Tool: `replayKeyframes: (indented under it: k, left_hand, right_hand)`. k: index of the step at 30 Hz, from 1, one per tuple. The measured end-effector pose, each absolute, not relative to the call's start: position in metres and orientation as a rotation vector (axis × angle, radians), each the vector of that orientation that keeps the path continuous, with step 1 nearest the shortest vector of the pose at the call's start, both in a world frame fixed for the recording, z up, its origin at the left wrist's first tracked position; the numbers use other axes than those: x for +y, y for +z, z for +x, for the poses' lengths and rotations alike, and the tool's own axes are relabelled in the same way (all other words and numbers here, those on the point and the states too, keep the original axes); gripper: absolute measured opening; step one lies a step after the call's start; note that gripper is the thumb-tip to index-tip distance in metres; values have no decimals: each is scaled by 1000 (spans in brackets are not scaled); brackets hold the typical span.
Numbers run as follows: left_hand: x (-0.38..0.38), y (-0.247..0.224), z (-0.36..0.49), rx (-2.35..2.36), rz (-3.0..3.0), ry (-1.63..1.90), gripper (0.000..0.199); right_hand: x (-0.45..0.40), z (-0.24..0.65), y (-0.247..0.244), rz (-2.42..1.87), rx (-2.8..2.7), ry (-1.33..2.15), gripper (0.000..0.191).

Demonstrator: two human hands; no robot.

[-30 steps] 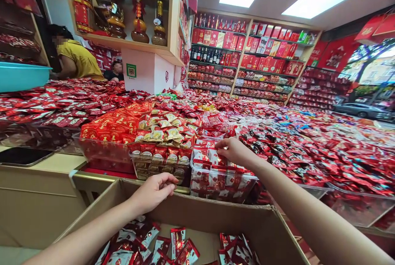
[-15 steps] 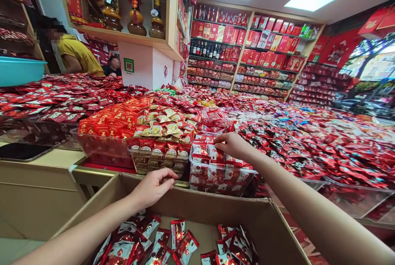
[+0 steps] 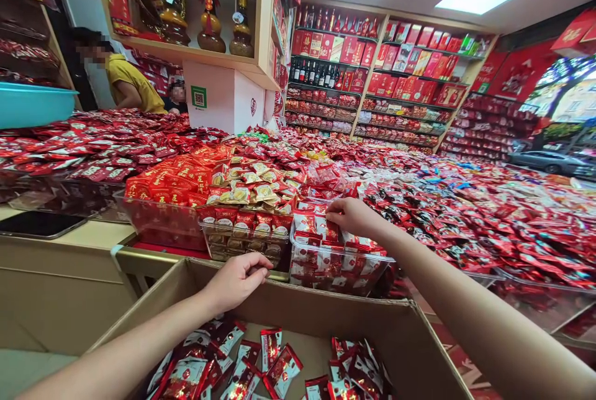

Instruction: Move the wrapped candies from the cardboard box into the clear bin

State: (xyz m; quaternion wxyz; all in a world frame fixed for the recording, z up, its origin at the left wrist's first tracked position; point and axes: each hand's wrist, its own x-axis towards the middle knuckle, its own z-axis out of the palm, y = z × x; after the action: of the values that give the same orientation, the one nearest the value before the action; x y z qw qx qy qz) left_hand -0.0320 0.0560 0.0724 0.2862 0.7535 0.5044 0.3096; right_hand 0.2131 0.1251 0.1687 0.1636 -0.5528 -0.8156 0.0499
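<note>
The right hand (image 3: 354, 217) reaches forward over a clear plastic bin (image 3: 339, 279) of red-and-white foil packets (image 3: 310, 232). Its fingers (image 3: 336, 206) are bunched and point left and down onto the top of the packets. They may be pinching one, but the hand hides that, so I cannot tell. The packets lie just below and to the left of those fingertips, their long axes standing roughly upright and leaning in the bin. The right hand is clearly the nearer one to them.

The left hand (image 3: 237, 282) hangs over the near edge of an open cardboard box (image 3: 298, 304), its fingers (image 3: 258, 269) half curled, close to the front of a clear tray of gold-wrapped sweets (image 3: 242, 198). Whether they touch or hold anything is hard to tell. Both forearms come in from the bottom corners, angled toward the middle.

Loose red foil packets (image 3: 279, 369) lie in the box. A beige worktop (image 3: 69, 241) carries a dark tablet (image 3: 40, 224), and a teal basin (image 3: 32, 105) stands behind it. Beyond a heaped display, a person in a yellow shirt (image 3: 133, 86) stands by shelves of bottles (image 3: 326, 58).
</note>
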Motion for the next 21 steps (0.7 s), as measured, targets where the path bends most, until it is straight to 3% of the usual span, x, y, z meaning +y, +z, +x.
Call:
replayKeyframes:
  k: [6,10,13,18,21]
  left_hand:
    - [54,76,-34,1338,2051,819,20]
    - [46,76,-34,1255,2186,867,18]
    - [36,74,-31,1116,2420,705,19]
    - [23,69,-28,953,2646,364,23]
    - [21,65,-31,947,2626,265,22]
  right_hand:
    - [89,210,184,-1399,-2144,68,17]
    - [32,189,172,-1100,-2458,705,15]
    - [7,164,109,-1000,-2760,912,16]
    - [4,144,-47,-1287,-3050,488,36]
    - [1,148,-103,-1310,-2944,505,33]
